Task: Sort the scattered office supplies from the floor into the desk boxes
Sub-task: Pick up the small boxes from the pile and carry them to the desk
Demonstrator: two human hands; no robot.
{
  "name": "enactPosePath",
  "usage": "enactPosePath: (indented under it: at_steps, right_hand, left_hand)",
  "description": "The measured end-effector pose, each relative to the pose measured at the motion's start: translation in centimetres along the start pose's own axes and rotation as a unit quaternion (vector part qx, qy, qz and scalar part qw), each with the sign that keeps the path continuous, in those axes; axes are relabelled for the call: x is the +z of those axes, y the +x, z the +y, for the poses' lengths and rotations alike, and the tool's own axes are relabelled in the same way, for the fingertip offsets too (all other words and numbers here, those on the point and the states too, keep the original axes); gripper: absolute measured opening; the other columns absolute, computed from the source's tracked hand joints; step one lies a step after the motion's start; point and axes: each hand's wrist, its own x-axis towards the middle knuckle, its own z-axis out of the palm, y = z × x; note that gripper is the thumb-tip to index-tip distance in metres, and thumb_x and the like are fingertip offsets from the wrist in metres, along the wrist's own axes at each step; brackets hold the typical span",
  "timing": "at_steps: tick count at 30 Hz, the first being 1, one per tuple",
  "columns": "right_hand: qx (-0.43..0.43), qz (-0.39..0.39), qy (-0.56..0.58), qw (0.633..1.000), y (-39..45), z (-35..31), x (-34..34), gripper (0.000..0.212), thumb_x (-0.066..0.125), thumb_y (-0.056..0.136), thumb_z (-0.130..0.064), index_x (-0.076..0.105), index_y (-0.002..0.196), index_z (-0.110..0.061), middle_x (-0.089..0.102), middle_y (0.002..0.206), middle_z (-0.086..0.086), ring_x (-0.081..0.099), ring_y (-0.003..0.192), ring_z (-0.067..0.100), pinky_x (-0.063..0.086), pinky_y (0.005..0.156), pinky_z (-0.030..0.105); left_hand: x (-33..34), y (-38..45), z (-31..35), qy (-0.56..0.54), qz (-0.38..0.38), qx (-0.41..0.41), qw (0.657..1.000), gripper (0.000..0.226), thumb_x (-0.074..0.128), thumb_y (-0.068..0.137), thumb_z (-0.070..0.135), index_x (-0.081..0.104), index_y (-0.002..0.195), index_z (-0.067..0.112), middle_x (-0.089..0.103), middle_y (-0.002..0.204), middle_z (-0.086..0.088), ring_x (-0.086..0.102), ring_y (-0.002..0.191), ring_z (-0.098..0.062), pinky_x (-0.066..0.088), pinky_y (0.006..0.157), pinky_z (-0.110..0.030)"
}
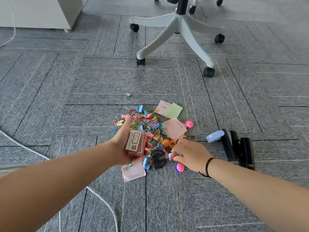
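The left hand (132, 148) is turned palm-up above the near left side of the heap, its fingers curled round a stack of small red-and-white cardboard staple boxes (136, 142). The right hand (190, 154) reaches down at the heap's near right edge and pinches what looks like one more small red-and-white box (173, 155) lying on the grey carpet (100, 81). The pile of coloured paper clips and binder clips (143, 122) lies just beyond both hands. A black hole punch (239, 148) sits to the right.
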Motion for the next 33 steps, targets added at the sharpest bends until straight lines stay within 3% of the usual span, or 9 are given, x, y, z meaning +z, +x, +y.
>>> enactPosePath:
  at_steps: [3,5,9,12,21,23,25,27,33]
  right_hand:
    - [0.003,0.014,0.042,0.999,-0.4,-0.3,-1.3,0.021,0.061,0.095,-0.043,0.071,0.106,-0.028,0.063,0.102,-0.007,0.063,0.093,0.017,0.051,0.077,0.034]
    - [0.039,0.028,0.191,0.981,-0.5,-1.1,-2.8,0.021,0.068,0.090,-0.044,0.073,0.094,-0.024,0.070,0.085,-0.004,0.064,0.075,0.014,0.053,0.068,0.033]
    - [0.064,0.022,0.582,0.811,-0.9,-4.8,-7.4,0.016,0.076,0.086,-0.016,0.071,0.097,-0.005,0.075,0.078,0.006,0.061,0.064,0.016,0.046,0.055,0.025]
    - [0.057,0.014,0.677,0.734,-1.3,-8.0,-9.5,0.023,0.078,0.083,-0.010,0.067,0.101,-0.004,0.075,0.084,0.016,0.061,0.058,0.018,0.046,0.051,0.024]
    - [0.120,0.095,0.538,0.829,-0.8,-10.7,-7.9,0.033,0.088,0.072,-0.034,0.066,0.084,-0.013,0.070,0.067,0.000,0.060,0.051,0.008,0.042,0.042,0.019]
    - [0.129,0.096,0.530,0.833,-0.7,-10.6,-7.6,0.037,0.088,0.069,-0.040,0.065,0.087,-0.018,0.072,0.077,0.000,0.067,0.064,0.011,0.051,0.054,0.026]
    - [0.148,0.085,0.543,0.822,-0.6,-10.5,-7.3,0.045,0.089,0.067,-0.043,0.062,0.096,-0.023,0.070,0.092,0.001,0.070,0.082,0.014,0.059,0.070,0.033]
    - [0.163,0.066,0.568,0.804,-0.4,-10.5,-7.2,0.056,0.090,0.062,-0.046,0.059,0.105,-0.026,0.069,0.099,-0.001,0.069,0.090,0.013,0.059,0.083,0.037]
    - [0.146,-0.024,0.702,0.697,-2.0,-11.7,-11.2,0.063,0.090,0.067,-0.032,0.058,0.119,-0.016,0.075,0.106,0.011,0.072,0.096,0.026,0.054,0.096,0.045]
  left_hand:
    - [0.2,0.3,0.1,-0.006,-0.004,0.005,1.000,0.103,0.020,0.080,0.093,0.064,0.113,0.007,0.067,0.086,-0.015,0.064,0.068,-0.027,0.051,0.050,-0.026]
    - [0.2,0.5,0.2,-0.002,-0.009,0.010,1.000,0.105,0.019,0.079,0.094,0.064,0.115,0.006,0.068,0.088,-0.015,0.066,0.070,-0.028,0.051,0.052,-0.027]
    - [0.6,0.6,0.2,0.021,0.000,0.011,1.000,0.104,0.016,0.081,0.094,0.066,0.102,0.005,0.071,0.084,-0.015,0.068,0.067,-0.027,0.047,0.056,-0.025]
    - [0.9,0.7,0.2,0.026,0.000,0.009,1.000,0.103,0.016,0.078,0.097,0.066,0.092,0.008,0.070,0.081,-0.014,0.067,0.066,-0.024,0.047,0.058,-0.025]
    - [0.9,1.0,0.3,0.042,0.027,0.025,0.998,0.102,0.017,0.081,0.093,0.076,0.058,0.013,0.071,0.069,-0.009,0.066,0.061,-0.022,0.048,0.067,-0.031]
    - [0.7,0.8,0.4,0.024,0.018,0.031,0.999,0.105,0.020,0.079,0.095,0.080,0.078,0.009,0.074,0.083,-0.012,0.072,0.068,-0.026,0.055,0.073,-0.037]
    - [0.6,0.4,0.6,-0.006,0.000,0.040,0.999,0.112,0.025,0.075,0.098,0.075,0.109,0.004,0.074,0.105,-0.017,0.072,0.089,-0.032,0.056,0.091,-0.049]
    - [0.5,-0.1,0.9,-0.035,-0.015,0.051,0.998,0.116,0.032,0.072,0.098,0.070,0.119,-0.002,0.071,0.119,-0.021,0.067,0.103,-0.035,0.046,0.108,-0.054]
    - [2.4,-5.6,2.7,-0.103,-0.055,0.083,0.990,0.123,0.042,0.072,0.096,0.060,0.130,-0.011,0.065,0.125,-0.030,0.066,0.110,-0.038,0.047,0.109,-0.049]
